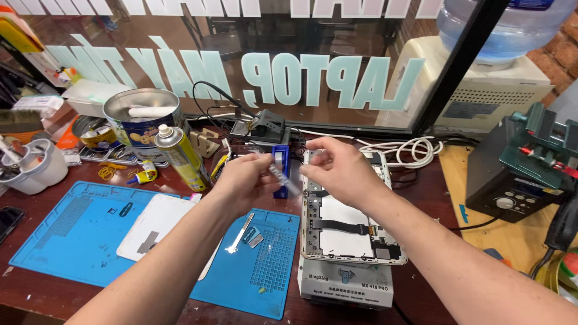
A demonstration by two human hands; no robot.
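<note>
My left hand (244,177) is raised over the blue work mat (78,235) and grips a small clear syringe-like tube (282,174) that points to the right. Right beside it, my right hand (337,171) has its fingers pinched at the tube's end. Under my right hand lies an opened tablet (346,225) with its back off, showing white inner plates and a black flex cable. It rests on a grey heating plate (346,283).
On the mat lie a white back cover (156,225), a metal spatula (241,235) and small parts. Behind are a yellow spray can (180,156), a round tin (141,117), a white cup (36,165), cables, a black station (512,174) at right and a glass window.
</note>
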